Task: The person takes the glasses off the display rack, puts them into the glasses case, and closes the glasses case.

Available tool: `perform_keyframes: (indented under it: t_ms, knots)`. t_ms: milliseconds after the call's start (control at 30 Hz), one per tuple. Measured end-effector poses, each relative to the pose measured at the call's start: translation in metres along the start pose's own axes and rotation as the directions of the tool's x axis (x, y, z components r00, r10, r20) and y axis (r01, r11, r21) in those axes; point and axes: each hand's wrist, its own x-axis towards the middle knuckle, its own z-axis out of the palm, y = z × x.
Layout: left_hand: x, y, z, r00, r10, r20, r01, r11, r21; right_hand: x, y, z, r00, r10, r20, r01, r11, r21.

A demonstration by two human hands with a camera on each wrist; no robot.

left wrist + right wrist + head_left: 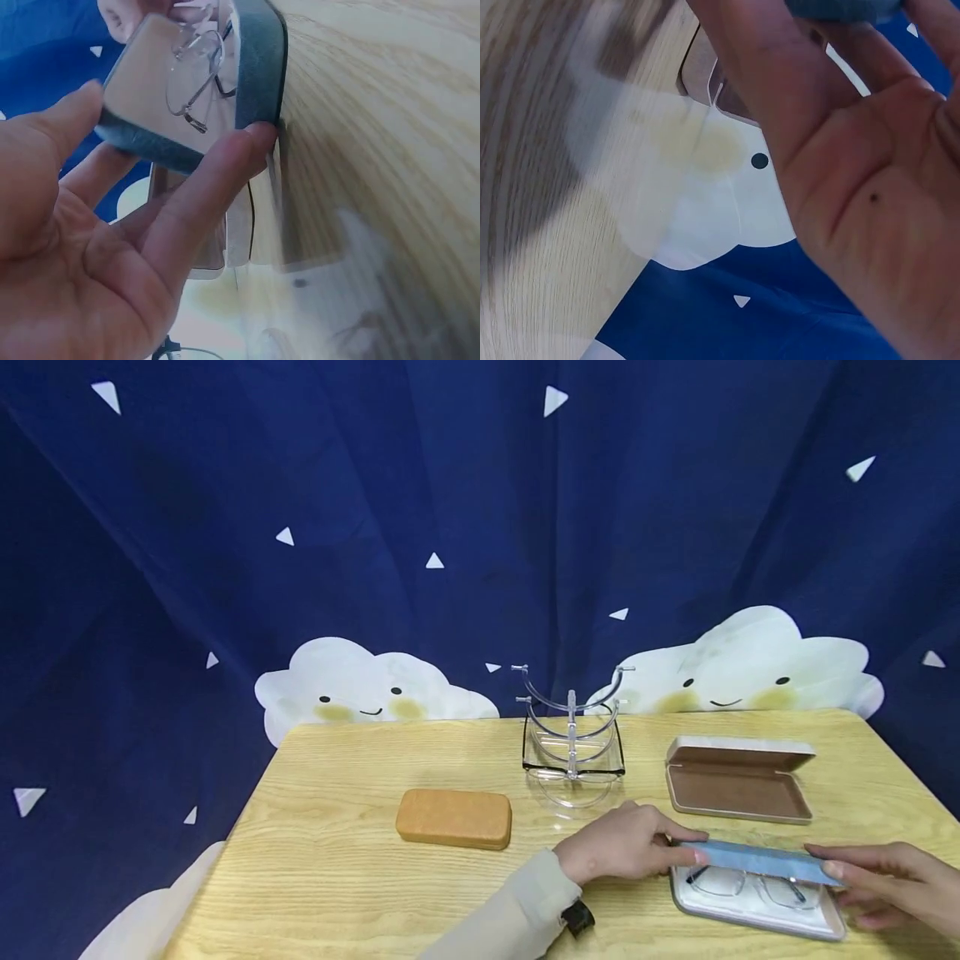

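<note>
A blue glasses case (pixel 757 857) with a pale lining lies partly open near the front right of the table. Inside it rests a pair of thin-framed glasses (pixel 780 890), lenses and temples showing under the raised lid. My left hand (pixel 626 842) grips the left end of the case, thumb on the lid; the left wrist view shows its fingers around the end of the case (pixel 262 67). At the opposite end my right hand (pixel 903 881) holds the lid's corner between thumb and fingers. In the right wrist view the right palm (pixel 877 180) hides most of the case.
Behind the blue case stands an open case (pixel 738 789) with a brown inside. A clear glasses stand (pixel 572 727) bears black-framed glasses (pixel 622 752) at the back middle. Left of it lies a closed orange case (pixel 454 818). A blue curtain (pixel 480 485) hangs behind the table.
</note>
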Motion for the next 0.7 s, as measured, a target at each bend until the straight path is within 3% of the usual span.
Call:
perform_keyframes:
  t_ms: [167,300,467,700]
  knots:
    - [0.000,0.004,0.000,1.000,-0.010,0.002,0.010,0.997,0.071,0.004,0.004,0.001,1.000,-0.013,-0.013,0.011,0.990,-0.142]
    - [0.001,0.006,0.005,0.998,-0.020,-0.063,0.029,0.989,0.147,0.007,-0.001,0.006,0.994,-0.106,-0.040,0.087,0.939,-0.332]
    - [0.001,0.007,0.009,0.996,-0.037,-0.086,0.050,0.987,0.154,0.008,-0.002,0.011,0.989,-0.142,-0.042,0.116,0.921,-0.371]
    - [-0.008,0.002,0.002,0.989,0.032,-0.145,-0.004,0.982,0.189,0.006,-0.004,0.016,0.989,-0.140,-0.051,0.110,0.917,-0.384]
